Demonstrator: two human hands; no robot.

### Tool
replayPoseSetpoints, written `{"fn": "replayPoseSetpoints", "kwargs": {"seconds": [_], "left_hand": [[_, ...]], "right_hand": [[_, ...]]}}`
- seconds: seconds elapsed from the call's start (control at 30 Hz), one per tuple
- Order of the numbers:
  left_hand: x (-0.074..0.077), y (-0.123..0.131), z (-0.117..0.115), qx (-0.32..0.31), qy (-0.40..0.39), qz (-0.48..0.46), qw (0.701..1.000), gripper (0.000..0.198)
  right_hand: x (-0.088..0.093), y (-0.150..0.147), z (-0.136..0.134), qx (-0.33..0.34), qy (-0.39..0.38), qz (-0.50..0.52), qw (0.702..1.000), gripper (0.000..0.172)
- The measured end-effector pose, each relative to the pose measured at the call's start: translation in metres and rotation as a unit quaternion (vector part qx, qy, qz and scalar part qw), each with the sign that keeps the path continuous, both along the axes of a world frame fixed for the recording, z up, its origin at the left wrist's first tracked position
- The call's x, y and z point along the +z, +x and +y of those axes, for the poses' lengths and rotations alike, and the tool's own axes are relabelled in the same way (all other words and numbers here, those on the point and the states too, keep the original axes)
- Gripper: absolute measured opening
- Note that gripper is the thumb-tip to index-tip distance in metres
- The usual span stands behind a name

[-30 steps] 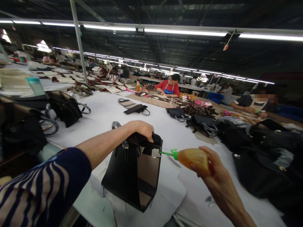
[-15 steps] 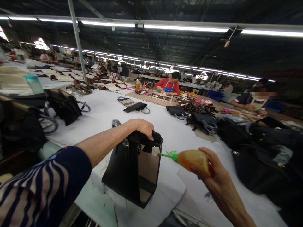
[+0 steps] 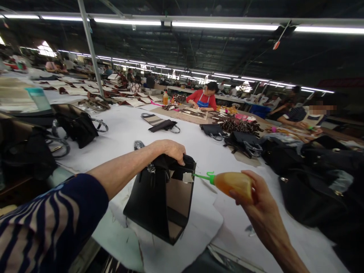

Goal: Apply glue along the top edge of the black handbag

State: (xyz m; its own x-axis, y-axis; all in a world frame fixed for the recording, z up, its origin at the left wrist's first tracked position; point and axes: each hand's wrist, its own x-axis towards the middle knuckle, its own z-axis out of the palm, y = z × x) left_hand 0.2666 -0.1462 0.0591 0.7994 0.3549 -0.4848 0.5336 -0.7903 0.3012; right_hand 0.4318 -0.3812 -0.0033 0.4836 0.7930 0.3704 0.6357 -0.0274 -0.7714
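Observation:
A black bag (image 3: 148, 204) stands tilted on the white-covered table (image 3: 113, 125), its open side showing a beige lining. My left hand (image 3: 173, 151) is closed on the bag's top edge. In my right hand (image 3: 256, 189) lies a squeeze bottle (image 3: 231, 184) of amber liquid, held sideways with its green nozzle pointing left. The nozzle tip is at or very near a small pale patch (image 3: 188, 178) on the bag's upper edge; contact cannot be made out.
Black bags lie at the left (image 3: 75, 123) and in a heap at the right (image 3: 309, 189). A flat striped piece (image 3: 155, 120) lies beyond my left hand. A person in red (image 3: 203, 99) works across the table, another person (image 3: 301, 115) farther right.
The view has shifted slightly. The bottle is a little more level, with its nozzle still by the pale patch. My left hand keeps its hold on the bag.

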Motion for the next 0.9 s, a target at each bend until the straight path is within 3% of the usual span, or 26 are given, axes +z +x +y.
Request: {"fn": "replayPoseSetpoints", "kwargs": {"seconds": [0.53, 0.9], "left_hand": [[0.005, -0.001, -0.014, -0.018, 0.035, 0.01, 0.999, 0.035], [0.015, -0.007, -0.032, -0.007, 0.074, 0.018, 0.997, 0.038]], "right_hand": [[0.0, -0.012, -0.027, -0.002, -0.073, -0.013, 0.997, 0.051], [-0.017, -0.016, -0.042, 0.014, -0.097, -0.038, 0.994, 0.048]]}}
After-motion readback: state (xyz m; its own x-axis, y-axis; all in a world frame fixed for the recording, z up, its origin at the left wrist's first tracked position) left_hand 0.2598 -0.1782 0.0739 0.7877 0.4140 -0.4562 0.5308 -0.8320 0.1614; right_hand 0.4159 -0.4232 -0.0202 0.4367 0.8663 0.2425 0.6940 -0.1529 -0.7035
